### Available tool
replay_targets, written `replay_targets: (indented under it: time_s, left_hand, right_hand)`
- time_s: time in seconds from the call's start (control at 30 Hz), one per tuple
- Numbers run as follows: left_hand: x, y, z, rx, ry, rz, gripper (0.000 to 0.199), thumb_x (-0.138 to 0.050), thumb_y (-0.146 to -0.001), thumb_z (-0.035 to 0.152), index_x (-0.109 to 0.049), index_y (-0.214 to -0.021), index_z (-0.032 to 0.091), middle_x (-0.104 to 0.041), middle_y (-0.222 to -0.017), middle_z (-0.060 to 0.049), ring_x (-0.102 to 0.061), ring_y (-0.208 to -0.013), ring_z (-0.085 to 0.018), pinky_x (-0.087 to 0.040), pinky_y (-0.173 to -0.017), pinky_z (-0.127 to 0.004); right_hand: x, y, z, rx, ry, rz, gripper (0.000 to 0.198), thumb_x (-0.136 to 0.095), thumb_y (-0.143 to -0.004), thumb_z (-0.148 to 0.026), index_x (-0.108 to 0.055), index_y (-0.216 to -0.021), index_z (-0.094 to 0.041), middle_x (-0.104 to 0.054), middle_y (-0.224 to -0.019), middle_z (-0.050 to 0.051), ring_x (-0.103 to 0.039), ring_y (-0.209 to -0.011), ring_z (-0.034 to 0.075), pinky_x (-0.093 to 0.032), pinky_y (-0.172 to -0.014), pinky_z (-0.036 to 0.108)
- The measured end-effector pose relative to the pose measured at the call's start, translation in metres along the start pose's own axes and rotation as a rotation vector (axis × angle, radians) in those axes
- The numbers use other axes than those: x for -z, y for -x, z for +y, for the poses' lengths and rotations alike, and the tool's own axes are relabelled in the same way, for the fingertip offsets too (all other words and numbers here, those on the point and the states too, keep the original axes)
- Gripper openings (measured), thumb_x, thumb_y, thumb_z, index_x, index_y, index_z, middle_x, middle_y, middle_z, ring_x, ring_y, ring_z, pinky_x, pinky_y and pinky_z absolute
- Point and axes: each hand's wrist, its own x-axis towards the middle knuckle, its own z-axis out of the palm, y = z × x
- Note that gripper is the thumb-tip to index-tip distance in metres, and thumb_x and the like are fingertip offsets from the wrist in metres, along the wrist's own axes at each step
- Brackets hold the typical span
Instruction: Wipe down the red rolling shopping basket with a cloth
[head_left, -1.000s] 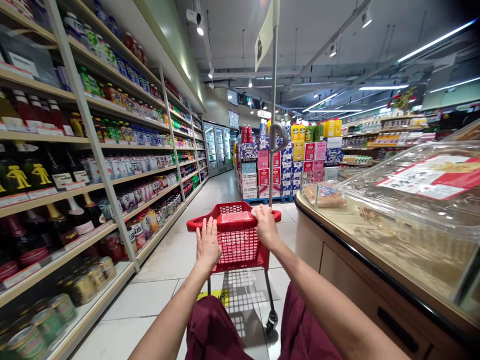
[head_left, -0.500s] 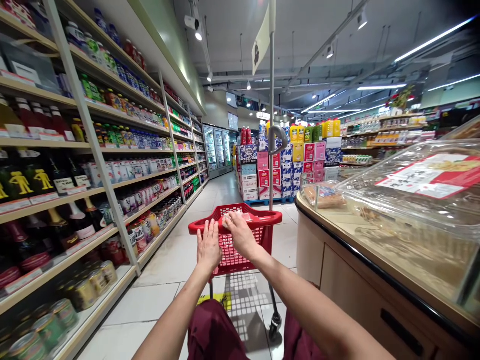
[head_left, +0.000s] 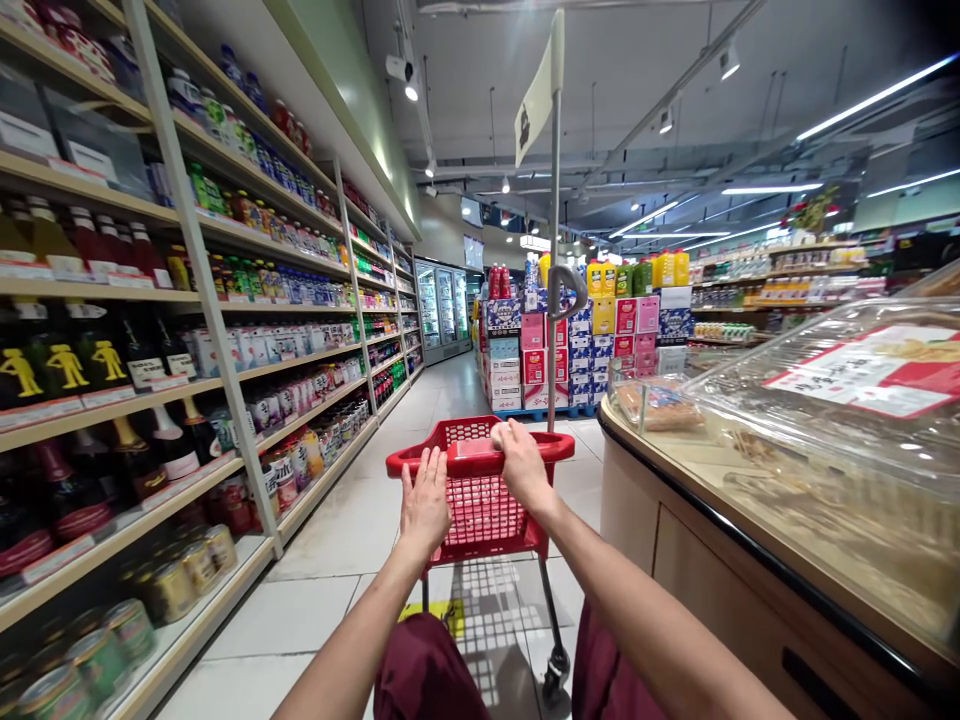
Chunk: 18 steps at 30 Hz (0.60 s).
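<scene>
In front of me stands a red plastic shopping cart [head_left: 480,500] with a mesh basket. Against the left part of its red handle [head_left: 556,445], my left hand [head_left: 426,500] lies with fingers straight and nothing in them. My right hand [head_left: 525,468] is curled over the handle right of the middle. A small pale wad [head_left: 498,434], maybe a tissue, pokes out from under its fingers; most of it is hidden. A pinkish panel [head_left: 474,450] shows on the handle between the hands. A grey pole [head_left: 555,210] with a flag rises behind the cart's right side.
Shelves of drinks [head_left: 277,345] line the left. To the right is a wooden counter [head_left: 630,500] bearing clear food packs [head_left: 862,400]. Stacked cartons with bottles on top [head_left: 544,365] stand ahead. Glass-door coolers [head_left: 442,300] are at the aisle's far end.
My right hand has slid rightward along the cart handle, away from the left hand. The left hand stays at the handle's left part. The whole view has shifted slightly.
</scene>
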Motion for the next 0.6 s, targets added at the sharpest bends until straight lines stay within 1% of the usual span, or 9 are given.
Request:
replay_targets:
  time_s: [0.07, 0.1, 0.2, 0.3, 0.37, 0.4, 0.47, 0.53, 0.6]
  left_hand:
    - [0.004, -0.004, 0.002, 0.032, 0.035, 0.023, 0.062, -0.036, -0.068, 0.009, -0.033, -0.130, 0.010, -0.034, -0.138, -0.011, -0.024, -0.130, -0.022, -0.013, -0.107, -0.050]
    - [0.006, -0.007, 0.005, 0.056, 0.056, 0.050, 0.060, -0.035, -0.071, 0.011, -0.032, -0.130, 0.010, -0.034, -0.138, -0.012, -0.025, -0.130, -0.022, -0.013, -0.107, -0.051]
    - [0.012, -0.023, 0.024, 0.059, 0.133, 0.122, 0.052, -0.031, -0.079, 0.018, -0.031, -0.131, 0.014, -0.031, -0.139, -0.011, -0.025, -0.130, -0.020, -0.014, -0.107, -0.051]
    - [0.014, -0.042, 0.052, 0.006, 0.217, 0.042, 0.047, -0.032, -0.082, 0.027, -0.035, -0.129, 0.019, -0.034, -0.139, -0.008, -0.026, -0.129, -0.021, -0.016, -0.106, -0.052]
    - [0.014, -0.053, 0.065, 0.037, 0.266, -0.013, 0.045, -0.036, -0.081, 0.031, -0.041, -0.124, 0.019, -0.041, -0.134, -0.009, -0.031, -0.127, -0.023, -0.015, -0.104, -0.055]
    - [0.015, -0.056, 0.066, 0.057, 0.284, -0.020, 0.042, -0.039, -0.080, 0.031, -0.045, -0.120, 0.020, -0.046, -0.130, -0.008, -0.036, -0.124, -0.024, -0.013, -0.104, -0.056]
    - [0.018, -0.056, 0.056, 0.083, 0.304, -0.008, 0.035, -0.042, -0.078, 0.030, -0.050, -0.111, 0.023, -0.056, -0.119, -0.005, -0.046, -0.114, -0.022, -0.009, -0.105, -0.057]
    - [0.023, -0.051, 0.030, 0.124, 0.305, 0.009, 0.028, -0.041, -0.079, 0.029, -0.053, -0.104, 0.026, -0.061, -0.110, -0.003, -0.054, -0.103, -0.020, -0.006, -0.105, -0.057]
    - [0.027, -0.045, -0.001, 0.215, 0.271, 0.024, 0.026, -0.037, -0.081, 0.028, -0.054, -0.101, 0.025, -0.063, -0.104, -0.003, -0.057, -0.096, -0.019, -0.006, -0.103, -0.060]
  right_hand:
    - [0.007, -0.002, 0.000, -0.038, -0.050, -0.037, 0.051, -0.039, -0.076, -0.007, -0.042, -0.127, -0.011, -0.031, -0.138, 0.012, -0.023, -0.129, 0.024, -0.020, -0.106, 0.043]
    - [0.010, -0.003, -0.003, -0.042, -0.098, -0.068, 0.049, -0.041, -0.079, -0.013, -0.041, -0.128, -0.011, -0.029, -0.139, 0.013, -0.021, -0.130, 0.025, -0.019, -0.105, 0.044]
    - [0.013, -0.006, -0.011, -0.065, -0.309, -0.139, 0.052, -0.029, -0.088, -0.037, -0.028, -0.135, -0.014, -0.024, -0.141, 0.012, -0.017, -0.131, 0.024, -0.016, -0.105, 0.048]
    - [0.013, -0.004, -0.007, -0.060, -0.408, -0.088, 0.056, -0.014, -0.090, -0.046, -0.020, -0.138, -0.017, -0.025, -0.141, 0.009, -0.020, -0.131, 0.020, -0.013, -0.105, 0.047]
    - [0.011, 0.000, 0.006, -0.086, -0.355, -0.025, 0.056, -0.013, -0.090, -0.046, -0.023, -0.137, -0.016, -0.030, -0.139, 0.010, -0.026, -0.129, 0.020, -0.012, -0.105, 0.047]
    - [0.010, 0.003, 0.014, -0.094, -0.310, -0.008, 0.056, -0.013, -0.090, -0.046, -0.026, -0.136, -0.015, -0.034, -0.137, 0.011, -0.029, -0.127, 0.021, -0.012, -0.105, 0.048]
    - [0.008, 0.007, 0.027, -0.079, -0.225, -0.003, 0.055, -0.017, -0.090, -0.045, -0.032, -0.133, -0.014, -0.045, -0.129, 0.012, -0.038, -0.121, 0.021, -0.013, -0.104, 0.048]
    - [0.006, 0.010, 0.035, -0.047, -0.181, -0.003, 0.053, -0.019, -0.091, -0.043, -0.035, -0.132, -0.015, -0.052, -0.122, 0.011, -0.044, -0.116, 0.021, -0.015, -0.104, 0.048]
    - [0.004, 0.011, 0.036, -0.038, -0.169, 0.022, 0.051, -0.018, -0.091, -0.042, -0.035, -0.131, -0.016, -0.052, -0.122, 0.011, -0.045, -0.115, 0.020, -0.017, -0.103, 0.049]
